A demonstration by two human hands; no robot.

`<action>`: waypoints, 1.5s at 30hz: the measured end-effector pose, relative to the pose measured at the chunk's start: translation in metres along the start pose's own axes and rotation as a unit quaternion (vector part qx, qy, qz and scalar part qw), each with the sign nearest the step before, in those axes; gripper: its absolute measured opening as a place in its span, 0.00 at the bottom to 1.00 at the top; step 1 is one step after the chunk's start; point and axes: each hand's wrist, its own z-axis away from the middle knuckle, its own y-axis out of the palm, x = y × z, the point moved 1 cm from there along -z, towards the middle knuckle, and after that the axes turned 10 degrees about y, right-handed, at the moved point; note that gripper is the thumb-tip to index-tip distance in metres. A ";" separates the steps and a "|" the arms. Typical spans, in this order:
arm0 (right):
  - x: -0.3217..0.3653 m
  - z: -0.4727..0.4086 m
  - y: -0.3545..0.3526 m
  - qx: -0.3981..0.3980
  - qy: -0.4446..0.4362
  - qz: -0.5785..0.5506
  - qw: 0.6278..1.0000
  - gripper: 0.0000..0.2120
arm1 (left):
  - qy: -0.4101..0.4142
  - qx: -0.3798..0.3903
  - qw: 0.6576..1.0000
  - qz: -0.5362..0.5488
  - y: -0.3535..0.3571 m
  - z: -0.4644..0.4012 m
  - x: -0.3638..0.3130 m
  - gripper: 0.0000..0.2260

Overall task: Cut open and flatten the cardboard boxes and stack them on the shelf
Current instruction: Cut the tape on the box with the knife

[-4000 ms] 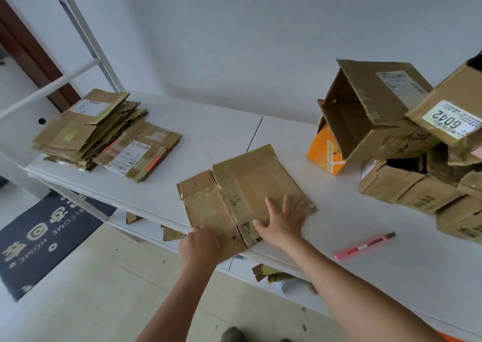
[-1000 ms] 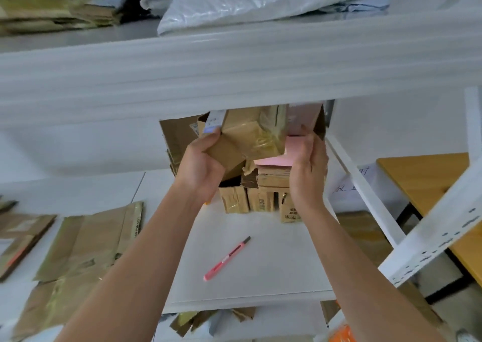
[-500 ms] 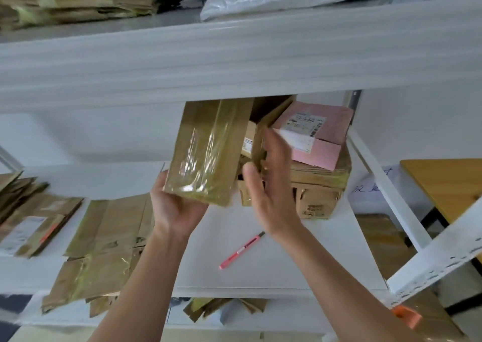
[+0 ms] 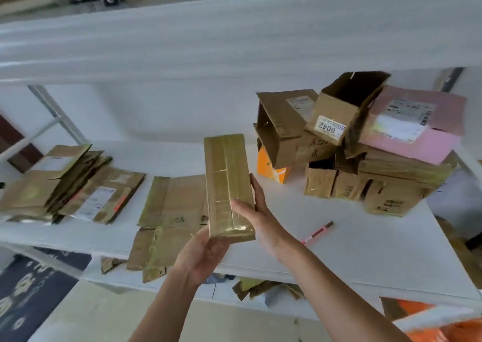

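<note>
Head view: left hand (image 4: 202, 254) cups taped box (image 4: 227, 185) from below; right hand (image 4: 257, 211) grips its side.

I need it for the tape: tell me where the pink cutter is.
In the head view the pink cutter lies on the white shelf, just right of the right hand, in front of the box pile.
</note>
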 end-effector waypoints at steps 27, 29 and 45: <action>-0.100 -0.013 -0.021 -0.135 0.265 0.117 0.948 0.42 | 0.040 -0.123 0.769 -0.626 -0.066 -0.016 0.021 0.17; -0.099 -0.017 -0.024 -0.123 0.269 0.115 0.948 0.39 | 0.127 -0.090 0.781 -0.604 -0.047 -0.019 0.013 0.13; -0.114 0.009 -0.141 -0.253 0.118 0.741 0.610 0.20 | 0.034 -0.048 0.873 -0.485 -0.003 -0.052 0.030 0.28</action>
